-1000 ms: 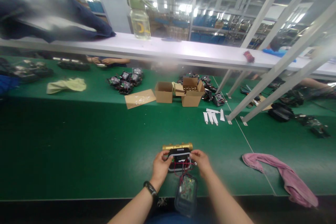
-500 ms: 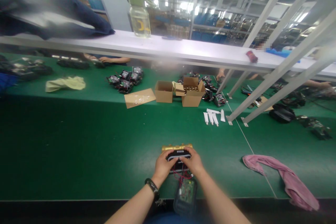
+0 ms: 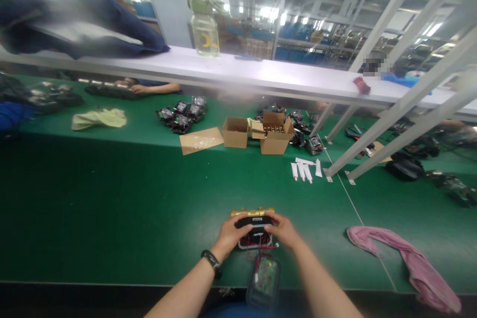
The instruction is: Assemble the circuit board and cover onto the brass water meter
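A black housing (image 3: 256,221) with a gold-coloured metal bar (image 3: 252,212) along its far side lies on the green table in front of me. My left hand (image 3: 231,235) grips its left side, fingers on the far edge and thumb on the near face. On the right side my right hand (image 3: 283,230) holds it the same way. Red and dark wires (image 3: 257,247) run from the housing to an open dark cover with a green circuit board (image 3: 265,278), which overhangs the table's near edge. What the housing belongs to I cannot make out.
Two open cardboard boxes (image 3: 235,133) stand ahead, with a flat cardboard piece (image 3: 201,140) beside them. Several white tubes (image 3: 306,171) lie right of centre. A pink cloth (image 3: 404,253) is at right, near metal posts (image 3: 357,139). Across the table are a co-worker's arm (image 3: 160,88) and assembled units (image 3: 182,113).
My thumbs have moved apart from the middle of the housing, showing more of its near face and the wires. The view has shifted slightly. Across the table, the co-worker's hands have moved left.
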A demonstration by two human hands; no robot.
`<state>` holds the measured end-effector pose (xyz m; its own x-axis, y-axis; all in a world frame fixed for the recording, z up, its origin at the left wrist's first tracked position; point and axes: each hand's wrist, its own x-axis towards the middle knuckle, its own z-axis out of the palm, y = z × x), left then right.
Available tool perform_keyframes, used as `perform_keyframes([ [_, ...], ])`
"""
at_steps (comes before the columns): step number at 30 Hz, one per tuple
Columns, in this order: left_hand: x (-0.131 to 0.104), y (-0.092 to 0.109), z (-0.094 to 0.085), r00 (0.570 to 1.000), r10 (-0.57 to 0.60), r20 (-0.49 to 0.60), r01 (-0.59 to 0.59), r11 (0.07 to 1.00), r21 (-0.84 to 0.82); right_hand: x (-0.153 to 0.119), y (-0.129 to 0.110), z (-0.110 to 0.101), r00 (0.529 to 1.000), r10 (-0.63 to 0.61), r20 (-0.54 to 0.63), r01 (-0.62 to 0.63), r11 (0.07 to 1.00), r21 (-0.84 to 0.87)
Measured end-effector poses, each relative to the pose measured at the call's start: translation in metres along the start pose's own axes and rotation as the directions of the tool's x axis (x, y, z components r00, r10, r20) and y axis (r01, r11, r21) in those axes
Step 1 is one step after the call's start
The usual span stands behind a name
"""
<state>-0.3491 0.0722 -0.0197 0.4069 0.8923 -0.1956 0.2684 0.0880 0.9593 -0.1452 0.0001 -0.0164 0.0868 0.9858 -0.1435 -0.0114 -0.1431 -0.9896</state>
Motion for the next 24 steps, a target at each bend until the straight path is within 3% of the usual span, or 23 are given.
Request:
perform_keyframes([
  [4, -0.016, -0.007, -0.023, 0.985, -0.008, 0.175, 0.061, 0.952, -0.299, -0.015, 0.0, -0.014, 0.997, 0.018, 0.074, -0.031, 0.985, 0.169],
  [6, -0.024, -0.015, -0.027, 0.977, 0.005, 0.214, 0.074, 0.931, -0.356, -0.018, 0.006, -0.014, 0.998, 0.024, 0.059, -0.035, 0.98, 0.194],
  [9, -0.028, -0.025, -0.021, 0.974, -0.006, 0.228, 0.087, 0.934, -0.347, -0.015, 0.017, -0.009, 0.999, 0.031, -0.031, -0.024, 0.982, 0.187],
  [14, -0.019, -0.033, -0.009, 0.989, 0.018, 0.146, 0.018, 0.969, -0.247, -0.009, 0.028, -0.004, 0.988, 0.035, -0.152, -0.009, 0.985, 0.17],
  [21, -0.025, -0.054, -0.009, 0.975, 0.024, 0.22, 0.039, 0.961, -0.275, -0.024, 0.04, -0.01, 0.999, 0.048, 0.016, -0.05, 0.962, 0.27],
  [24, -0.028, -0.062, -0.004, 0.978, 0.018, 0.208, 0.033, 0.971, -0.238, -0.028, 0.042, -0.008, 0.999, 0.044, 0.018, -0.047, 0.973, 0.227],
])
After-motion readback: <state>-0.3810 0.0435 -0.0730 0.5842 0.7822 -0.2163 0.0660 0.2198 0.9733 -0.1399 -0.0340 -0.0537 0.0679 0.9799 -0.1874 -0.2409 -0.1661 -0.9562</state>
